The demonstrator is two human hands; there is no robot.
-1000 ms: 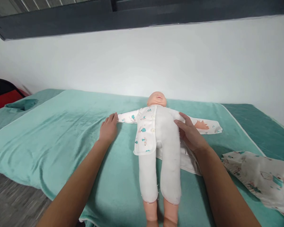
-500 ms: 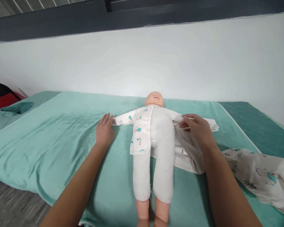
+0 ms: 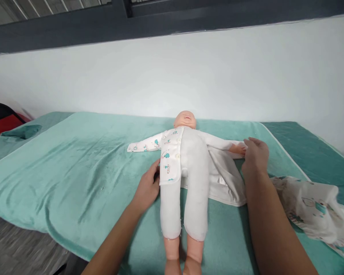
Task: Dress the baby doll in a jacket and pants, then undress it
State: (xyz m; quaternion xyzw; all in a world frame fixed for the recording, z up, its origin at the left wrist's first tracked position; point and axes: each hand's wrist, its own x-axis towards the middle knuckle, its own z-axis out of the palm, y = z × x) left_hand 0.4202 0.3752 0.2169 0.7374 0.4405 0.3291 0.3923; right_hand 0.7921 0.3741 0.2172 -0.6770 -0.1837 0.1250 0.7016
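Observation:
A baby doll [image 3: 195, 164] with a white cloth body lies face up, its head toward the wall. A white printed jacket [image 3: 170, 160] covers one arm and one side of its chest; the other half is spread beneath the doll, its plain inside [image 3: 222, 172] showing. My left hand [image 3: 149, 185] rests beside the doll's hip at the jacket's edge, thumb and fingers apart, fingertips partly hidden. My right hand [image 3: 255, 154] is pinched closed at the sleeve end beside the doll's bare hand [image 3: 237, 149]; its grip is partly hidden.
A crumpled printed cloth [image 3: 315, 210] lies at the right. Under everything is a green blanket [image 3: 74, 168] on a bed against the white wall [image 3: 172, 76]. A red and black object [image 3: 2, 122] is at the far left, and grey floor [image 3: 14, 244] shows below.
My left hand has left the doll's sleeved hand and come down to its hip. My right hand has moved outward along the other arm, and that doll hand now shows.

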